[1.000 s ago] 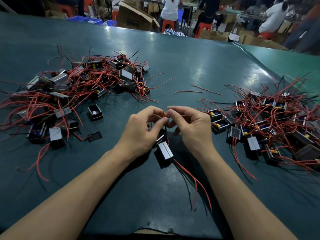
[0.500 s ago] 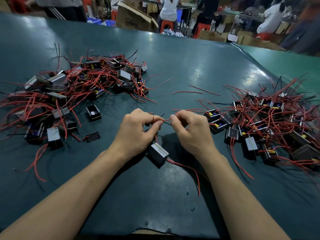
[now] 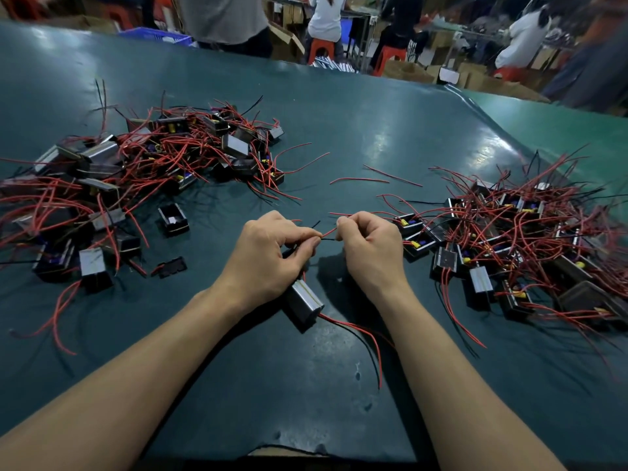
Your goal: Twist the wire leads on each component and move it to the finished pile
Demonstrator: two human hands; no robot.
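Since earlier, hands drew apart: left hand (image 3: 272, 253) and right hand (image 3: 368, 246) pinch one component's (image 3: 304, 300) leads (image 3: 327, 233). Two piles flank: left (image 3: 136, 171), right (image 3: 526, 239) on counter (image 3: 339, 113).

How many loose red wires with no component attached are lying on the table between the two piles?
2. One loose red wire lies nearly level; the other loose red wire slants just to its right on the table. More may be hidden inside the tangled piles.
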